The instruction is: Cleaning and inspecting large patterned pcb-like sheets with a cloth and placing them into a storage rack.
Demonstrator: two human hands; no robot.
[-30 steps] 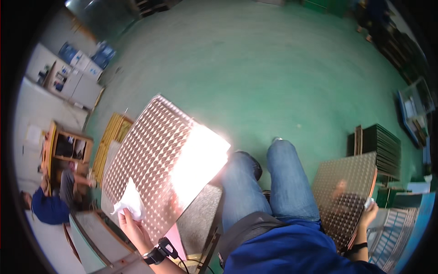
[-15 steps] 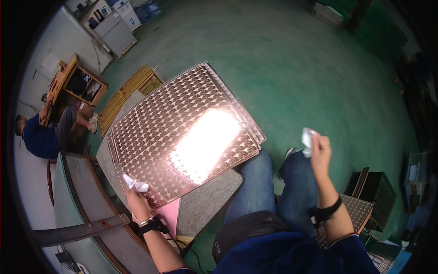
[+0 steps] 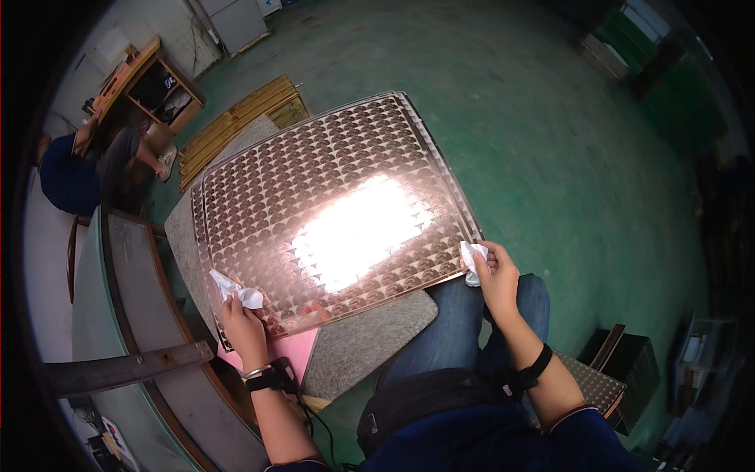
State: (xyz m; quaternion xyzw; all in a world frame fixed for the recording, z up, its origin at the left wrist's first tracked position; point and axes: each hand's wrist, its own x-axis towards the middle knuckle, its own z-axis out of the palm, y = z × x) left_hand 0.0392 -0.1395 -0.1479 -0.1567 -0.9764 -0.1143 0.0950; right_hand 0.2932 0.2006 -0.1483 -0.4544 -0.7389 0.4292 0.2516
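Observation:
A large shiny patterned sheet (image 3: pixel 291 181) lies tilted in front of me, glaring brightly near its middle. Layered edges along its right side suggest other sheets beneath. My left hand (image 3: pixel 245 329), closed at the near left corner, grips a crumpled white tissue (image 3: pixel 248 298) against the sheet. At the near right corner, my right hand (image 3: pixel 500 283) pinches another white tissue (image 3: pixel 473 261) over the edge. Below the sheet is a grey speckled board (image 3: pixel 377 338), and a pink sheet (image 3: pixel 292 354) shows between them.
A seated person (image 3: pixel 71 169) is by a wooden desk (image 3: pixel 141 75) at far left. Yellowish slats (image 3: pixel 244 118) lie beyond the board. Framed panels (image 3: pixel 169 315) and a dark beam (image 3: pixel 130 368) stand at left; a black slotted rack (image 3: pixel 629 381) sits at lower right.
My right hand has come left from out over the floor to the sheet's near right corner with its tissue. The left hand stays at its corner. The view has shifted a little.

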